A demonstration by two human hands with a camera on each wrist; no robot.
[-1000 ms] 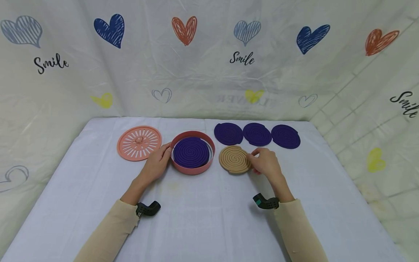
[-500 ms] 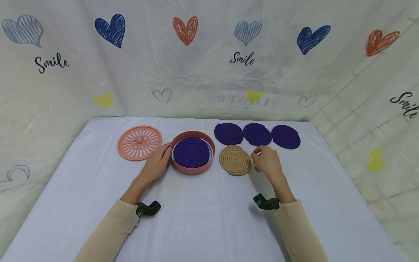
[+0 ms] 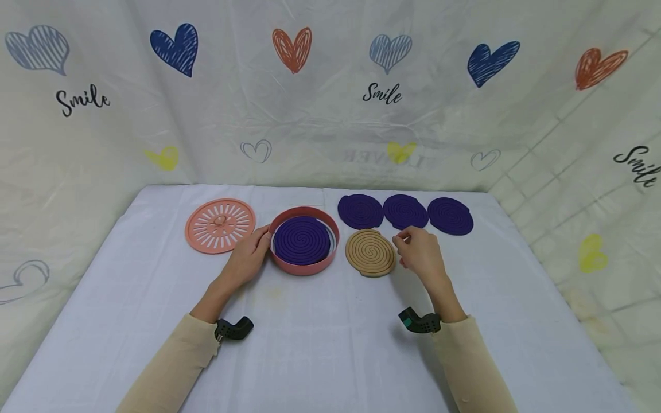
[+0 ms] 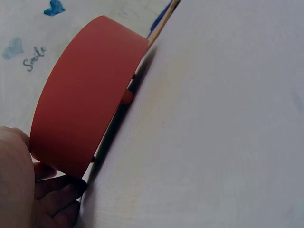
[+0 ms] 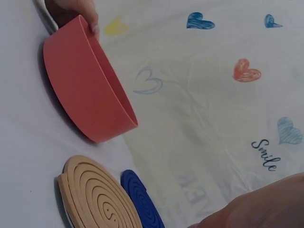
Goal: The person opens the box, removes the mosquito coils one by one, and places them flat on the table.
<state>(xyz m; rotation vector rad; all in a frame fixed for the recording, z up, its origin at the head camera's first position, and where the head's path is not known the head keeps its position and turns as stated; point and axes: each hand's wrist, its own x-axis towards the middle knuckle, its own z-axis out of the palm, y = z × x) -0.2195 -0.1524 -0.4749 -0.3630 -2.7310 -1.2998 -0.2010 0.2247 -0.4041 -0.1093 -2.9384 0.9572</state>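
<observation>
My left hand (image 3: 247, 256) grips the left side of a round coral-red mosquito coil holder (image 3: 303, 270), thumb at its rim and fingers against the wall. Inside the holder lies a purple mosquito coil (image 3: 302, 241), with a whitish lining showing at its edge. To the right, a tan mosquito coil (image 3: 369, 253) lies flat on the white cloth. Just past that coil's right edge hovers my right hand (image 3: 422, 252), fingers loosely bent, with nothing seen between them. In the right wrist view the tan coil (image 5: 99, 194) is partly cut off, and the right fingertips are mostly out of frame.
A slotted coral lid (image 3: 220, 226) with a small knob lies left of the holder. Behind the tan coil, purple coils form a row: a left one (image 3: 360, 211), a middle one (image 3: 405, 211) and a right one (image 3: 450, 216). A heart-printed curtain (image 3: 320, 115) hangs behind the table.
My right hand has let go of the tan coil, which has settled flat on the cloth. The hand has since shifted slightly up and left. My left hand and the holder stay in place.
</observation>
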